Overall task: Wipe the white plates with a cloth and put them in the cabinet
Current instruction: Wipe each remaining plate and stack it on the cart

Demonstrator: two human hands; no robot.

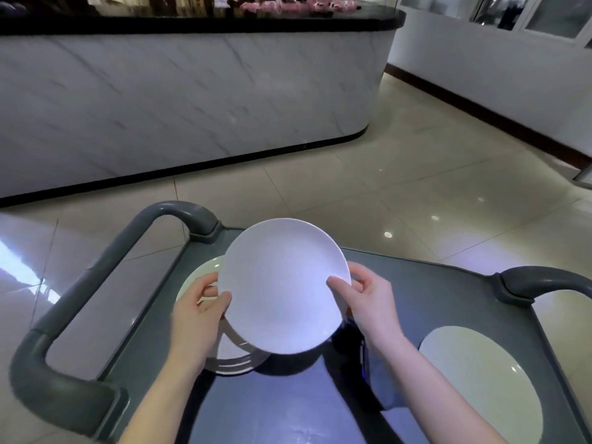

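Note:
I hold one white plate [283,283] level above a grey cart [288,411]. My left hand [200,310] grips its left rim, thumb on top. My right hand [368,302] grips its right rim the same way. Under the held plate a stack of white plates [198,277] rests on the cart's left side, mostly hidden by the plate and my left hand. Another white plate [480,379] lies flat on the cart at the right. A dark cloth [362,357] lies on the cart beneath my right wrist, partly hidden. No cabinet is in view.
The cart has grey tube handles at the left [96,299] and at the right [544,283]. A marble-faced counter with a black top [192,91] stands ahead. Glossy tiled floor [416,187] stretches to the right, bounded by a white wall [496,68].

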